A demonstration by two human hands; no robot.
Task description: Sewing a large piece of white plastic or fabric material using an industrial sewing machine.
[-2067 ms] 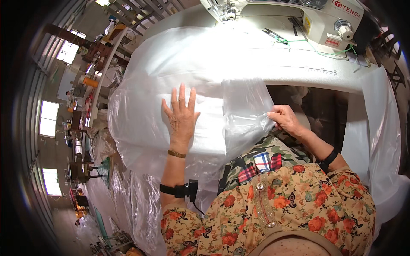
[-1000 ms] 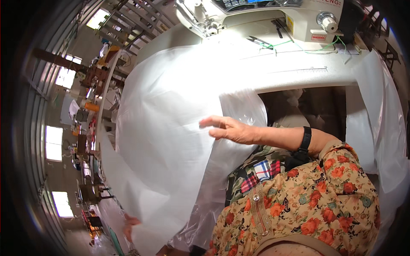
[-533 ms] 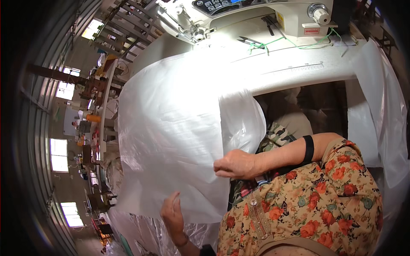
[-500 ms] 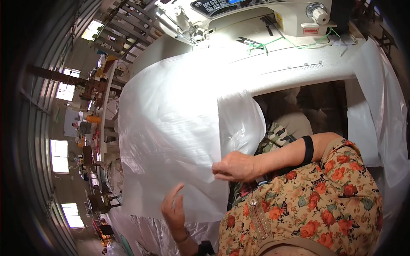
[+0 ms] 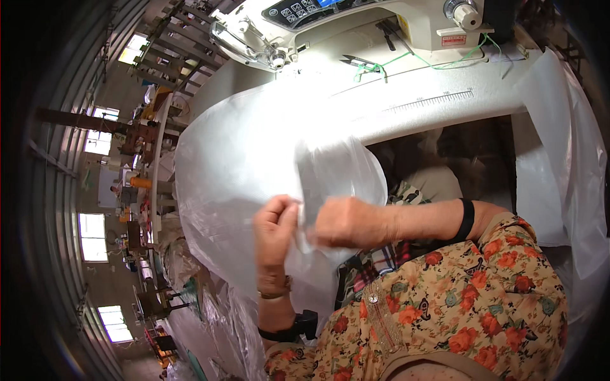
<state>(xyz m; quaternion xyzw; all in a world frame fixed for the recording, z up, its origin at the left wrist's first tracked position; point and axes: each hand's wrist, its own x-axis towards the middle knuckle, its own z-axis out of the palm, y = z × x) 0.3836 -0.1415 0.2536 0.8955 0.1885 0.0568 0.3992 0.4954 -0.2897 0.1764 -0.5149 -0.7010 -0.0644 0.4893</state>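
A large translucent white plastic sheet (image 5: 219, 184) drapes from beneath the sewing machine's (image 5: 416, 32) needle area toward my lap, with a strip folded over on its right side. My left hand (image 5: 276, 225) pinches the sheet's fold edge between thumb and fingers. Just to its right, my right hand (image 5: 349, 222) is closed in a fist at the same edge, slightly blurred; its fingertips are hidden behind the knuckles. Glare washes out the sheet near the needle.
Thread snips (image 5: 362, 61), a dark small tool (image 5: 386, 37) and green thread (image 5: 438, 66) lie on the machine bed beside a printed scale (image 5: 438, 100). More white sheeting (image 5: 565, 146) hangs at the right. Below the bed is a dark opening (image 5: 476, 146). A cluttered workbench (image 5: 159, 165) stands left.
My left hand has risen from below and taken hold of the sheet's edge. My right hand has moved slightly up. The sheet's near edge is lifted and bunched between both hands.
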